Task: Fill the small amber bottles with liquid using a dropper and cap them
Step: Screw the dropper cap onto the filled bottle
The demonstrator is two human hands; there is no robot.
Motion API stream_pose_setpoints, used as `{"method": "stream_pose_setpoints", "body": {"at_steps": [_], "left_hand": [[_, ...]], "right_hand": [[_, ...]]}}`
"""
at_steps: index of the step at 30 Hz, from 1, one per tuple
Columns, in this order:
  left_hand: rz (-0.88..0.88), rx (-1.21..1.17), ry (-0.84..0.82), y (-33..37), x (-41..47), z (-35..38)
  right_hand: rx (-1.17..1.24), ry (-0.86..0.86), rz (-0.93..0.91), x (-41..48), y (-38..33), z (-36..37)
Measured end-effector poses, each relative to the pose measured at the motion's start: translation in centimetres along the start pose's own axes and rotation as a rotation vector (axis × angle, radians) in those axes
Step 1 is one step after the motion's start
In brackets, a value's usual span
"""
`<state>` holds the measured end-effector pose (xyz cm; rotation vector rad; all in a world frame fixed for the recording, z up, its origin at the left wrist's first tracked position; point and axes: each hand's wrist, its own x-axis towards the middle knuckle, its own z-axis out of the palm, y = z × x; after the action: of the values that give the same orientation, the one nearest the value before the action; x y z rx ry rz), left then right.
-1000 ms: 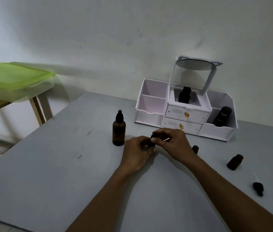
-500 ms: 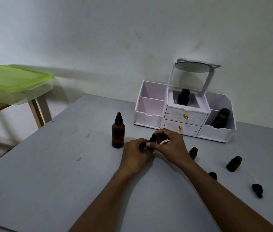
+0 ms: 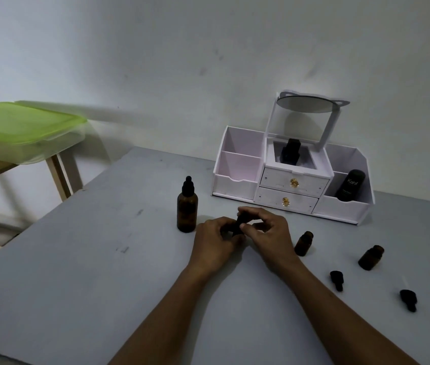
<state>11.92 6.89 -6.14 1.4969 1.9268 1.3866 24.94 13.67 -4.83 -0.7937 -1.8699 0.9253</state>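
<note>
My left hand (image 3: pixel 215 242) grips a small amber bottle, mostly hidden in its fingers. My right hand (image 3: pixel 266 230) pinches the black dropper cap (image 3: pixel 240 223) on top of that bottle. A tall amber dropper bottle (image 3: pixel 187 208) stands upright just left of my hands. Two small uncapped amber bottles stand to the right, one (image 3: pixel 303 243) near my right wrist and another (image 3: pixel 371 257) farther right. Two loose black dropper caps (image 3: pixel 336 280) (image 3: pixel 409 300) lie on the grey table (image 3: pixel 90 272).
A white desk organiser (image 3: pixel 290 180) with two drawers and a tilted mirror stands at the back, holding a black bottle (image 3: pixel 290 151) and a black tube (image 3: pixel 349 188). A green-lidded plastic box (image 3: pixel 21 127) sits on a wooden table at the left.
My right hand's fingers have shifted round the cap while my left hand keeps the small bottle. The view has tilted, bringing a second loose cap into sight beside my right forearm.
</note>
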Motion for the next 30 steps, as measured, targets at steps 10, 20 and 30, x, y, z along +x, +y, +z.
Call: {"method": "stream_pose_setpoints", "body": {"at_steps": [10, 20, 30], "left_hand": [[0.003, -0.033, 0.001, -0.05, -0.03, -0.09], [-0.004, -0.043, -0.005, 0.21, -0.32, -0.15], [0.018, -0.012, 0.001, 0.52, -0.38, -0.24]], "right_hand": [[0.032, 0.082, -0.078, -0.55, 0.22, 0.73], [0.045, 0.064, -0.081, -0.82, 0.13, 0.68], [-0.010, 0.064, -0.070, -0.79, 0.06, 0.65]]}}
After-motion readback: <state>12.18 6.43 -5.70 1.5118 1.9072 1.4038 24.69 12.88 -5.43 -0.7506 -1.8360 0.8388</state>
